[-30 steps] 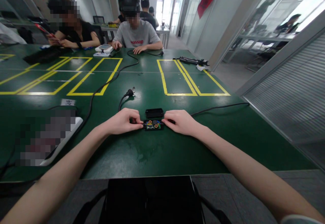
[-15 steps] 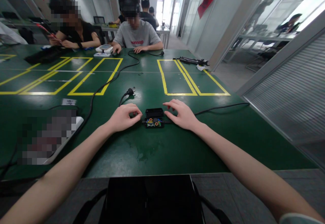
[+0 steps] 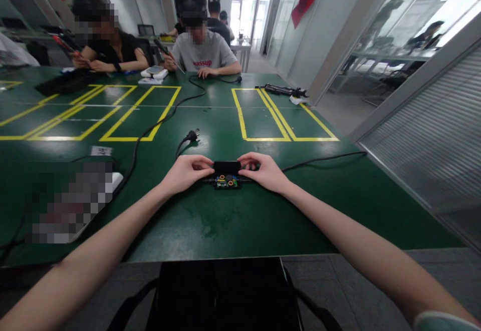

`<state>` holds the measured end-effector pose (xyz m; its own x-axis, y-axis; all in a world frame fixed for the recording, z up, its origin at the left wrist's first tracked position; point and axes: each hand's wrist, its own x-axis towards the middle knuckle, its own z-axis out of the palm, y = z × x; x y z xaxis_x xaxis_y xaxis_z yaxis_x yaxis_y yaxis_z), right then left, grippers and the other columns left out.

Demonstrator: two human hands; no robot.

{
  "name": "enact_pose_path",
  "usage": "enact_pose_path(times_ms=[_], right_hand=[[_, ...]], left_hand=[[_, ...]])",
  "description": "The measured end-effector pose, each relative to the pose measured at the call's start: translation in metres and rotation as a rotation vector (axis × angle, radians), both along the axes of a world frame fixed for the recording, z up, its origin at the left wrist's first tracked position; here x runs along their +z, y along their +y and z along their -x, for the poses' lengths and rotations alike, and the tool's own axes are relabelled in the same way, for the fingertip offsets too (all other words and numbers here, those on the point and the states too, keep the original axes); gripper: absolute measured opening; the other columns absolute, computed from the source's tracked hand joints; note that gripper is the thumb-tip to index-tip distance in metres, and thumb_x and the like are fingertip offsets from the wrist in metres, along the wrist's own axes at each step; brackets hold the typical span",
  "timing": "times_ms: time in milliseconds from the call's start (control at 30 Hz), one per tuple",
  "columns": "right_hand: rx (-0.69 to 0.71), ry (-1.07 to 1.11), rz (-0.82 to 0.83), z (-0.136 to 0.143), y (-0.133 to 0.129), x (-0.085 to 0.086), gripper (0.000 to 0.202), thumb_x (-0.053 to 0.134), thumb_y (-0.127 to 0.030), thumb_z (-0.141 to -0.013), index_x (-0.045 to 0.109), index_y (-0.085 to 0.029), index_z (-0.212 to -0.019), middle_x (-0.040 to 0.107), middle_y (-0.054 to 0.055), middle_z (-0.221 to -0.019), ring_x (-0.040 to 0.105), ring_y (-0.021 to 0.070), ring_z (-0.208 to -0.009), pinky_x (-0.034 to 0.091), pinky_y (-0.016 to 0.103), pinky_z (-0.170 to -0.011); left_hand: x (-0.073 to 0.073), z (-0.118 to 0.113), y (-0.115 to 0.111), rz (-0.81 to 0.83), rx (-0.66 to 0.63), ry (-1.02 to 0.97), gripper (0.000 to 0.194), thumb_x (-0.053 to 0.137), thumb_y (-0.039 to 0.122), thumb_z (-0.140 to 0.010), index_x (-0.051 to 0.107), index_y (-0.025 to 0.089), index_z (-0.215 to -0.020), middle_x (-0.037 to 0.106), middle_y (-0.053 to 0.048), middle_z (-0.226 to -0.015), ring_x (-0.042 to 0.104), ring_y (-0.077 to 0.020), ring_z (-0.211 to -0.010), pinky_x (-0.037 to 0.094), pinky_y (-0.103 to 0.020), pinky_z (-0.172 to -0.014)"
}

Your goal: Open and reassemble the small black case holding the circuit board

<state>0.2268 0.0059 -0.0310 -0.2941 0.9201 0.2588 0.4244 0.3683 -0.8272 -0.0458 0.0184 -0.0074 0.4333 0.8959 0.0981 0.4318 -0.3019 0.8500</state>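
A small black case half [image 3: 227, 166], seemingly the cover of a power adapter, is held at its two ends between my hands. My left hand [image 3: 188, 173] pinches its left end, and my right hand [image 3: 263, 171] grips the right end. Just below it on the table lies the other half of the case, holding an exposed circuit board [image 3: 226, 181] with copper-coloured ring coils. A black cable [image 3: 323, 160] leads off to the right from under my right hand. Behind my left hand rests a black power plug [image 3: 193, 135] on a short bend of cable.
Yellow tape outlines [image 3: 244, 120] mark the green table [image 3: 233, 226]. A white-edged, blurred-out object [image 3: 75, 206] lies at left beside a long black cable [image 3: 137, 145]. Black tools [image 3: 281, 90] lie at the far right. Two people sit opposite, one holding a screwdriver [image 3: 171, 55].
My hands have closed in on the cover from both sides. It is now tilted up, its smooth outer face showing. The person opposite has raised a screwdriver.
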Motion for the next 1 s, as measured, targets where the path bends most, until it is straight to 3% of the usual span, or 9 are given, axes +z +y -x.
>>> enact_pose_path(times_ms=[100, 233, 500, 733, 1000], right_hand=[[-0.01, 0.165, 0.091, 0.0025, 0.0, 0.0007, 0.03, 0.081, -0.028, -0.076, 0.077, -0.016, -0.103, 0.078, 0.006, -0.089, 0.071, 0.0175, -0.077, 0.056, 0.031, -0.071], [-0.003, 0.287, 0.164, 0.0044, -0.0012, 0.0016, 0.034, 0.083, -0.028, -0.072, 0.077, -0.016, -0.104, 0.079, 0.008, -0.094, 0.075, 0.0179, -0.076, 0.061, 0.032, -0.074], [0.021, 0.309, 0.208, 0.0062, -0.0046, 0.0049, 0.033, 0.084, -0.028, -0.072, 0.077, -0.016, -0.101, 0.08, 0.008, -0.094, 0.077, 0.0185, -0.077, 0.064, 0.032, -0.074], [0.057, 0.379, 0.256, 0.0061, -0.0044, 0.0076, 0.033, 0.083, -0.042, -0.077, 0.075, -0.015, -0.095, 0.076, 0.004, -0.075, 0.075, 0.0174, -0.066, 0.065, 0.032, -0.068], [0.034, 0.369, 0.232, 0.0062, -0.0027, 0.0044, 0.036, 0.083, -0.043, -0.077, 0.075, -0.015, -0.099, 0.077, 0.005, -0.08, 0.075, 0.0176, -0.069, 0.065, 0.032, -0.069]], left_hand=[[0.0008, -0.0007, 0.0005, 0.103, 0.012, -0.077, 0.031, 0.077, 0.036, -0.078, 0.076, 0.013, -0.099, 0.079, -0.005, -0.077, 0.071, -0.0176, -0.069, 0.057, -0.028, -0.068], [0.0034, 0.0002, 0.001, 0.112, 0.029, -0.109, 0.03, 0.078, 0.036, -0.075, 0.076, 0.014, -0.096, 0.079, -0.005, -0.076, 0.071, -0.0173, -0.068, 0.056, -0.027, -0.068], [0.0078, 0.0014, 0.0006, 0.13, 0.004, -0.106, 0.036, 0.078, 0.035, -0.075, 0.075, 0.012, -0.104, 0.077, -0.003, -0.072, 0.07, -0.0163, -0.063, 0.056, -0.026, -0.064], [0.0085, 0.003, 0.0014, 0.154, -0.043, -0.091, 0.036, 0.078, 0.035, -0.076, 0.075, 0.012, -0.104, 0.077, -0.003, -0.07, 0.072, -0.0164, -0.065, 0.057, -0.025, -0.066], [0.0071, 0.002, 0.0022, 0.179, -0.04, -0.099, 0.038, 0.076, 0.037, -0.078, 0.072, 0.013, -0.107, 0.079, -0.005, -0.077, 0.075, -0.0186, -0.07, 0.059, -0.027, -0.067]])
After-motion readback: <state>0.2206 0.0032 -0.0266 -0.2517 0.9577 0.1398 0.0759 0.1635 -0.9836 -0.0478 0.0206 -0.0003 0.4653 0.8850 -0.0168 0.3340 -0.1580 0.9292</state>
